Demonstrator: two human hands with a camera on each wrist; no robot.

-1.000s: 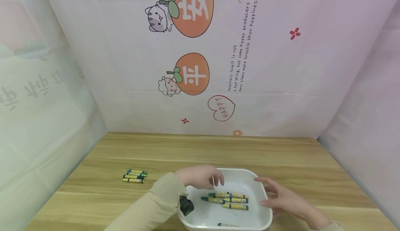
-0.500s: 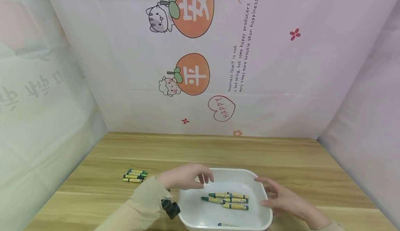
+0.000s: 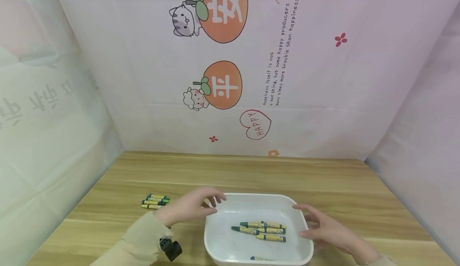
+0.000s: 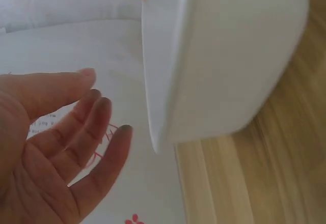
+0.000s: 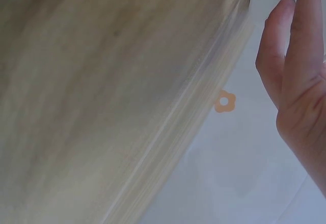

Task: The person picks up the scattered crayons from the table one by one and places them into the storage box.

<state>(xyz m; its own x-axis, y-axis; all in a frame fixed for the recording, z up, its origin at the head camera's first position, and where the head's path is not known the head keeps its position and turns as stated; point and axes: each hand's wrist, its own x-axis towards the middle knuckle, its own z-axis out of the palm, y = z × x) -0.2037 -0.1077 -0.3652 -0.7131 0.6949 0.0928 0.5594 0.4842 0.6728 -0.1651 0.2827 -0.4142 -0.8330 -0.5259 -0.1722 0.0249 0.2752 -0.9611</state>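
- Hovering with the left hand close to the left rim of the white tray, with fingers loosely bent and parted.
- Holding the tray's right rim with the right hand, with thumb and a fingertip over the edge.
- Showing yellow-wrapped crayons clustered on the tray's floor.
- Showing four more crayons lying side by side on the desk, near the left forearm.

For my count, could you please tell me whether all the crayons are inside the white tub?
No, several crayons lie together on the wooden table, to the left of the white tub.
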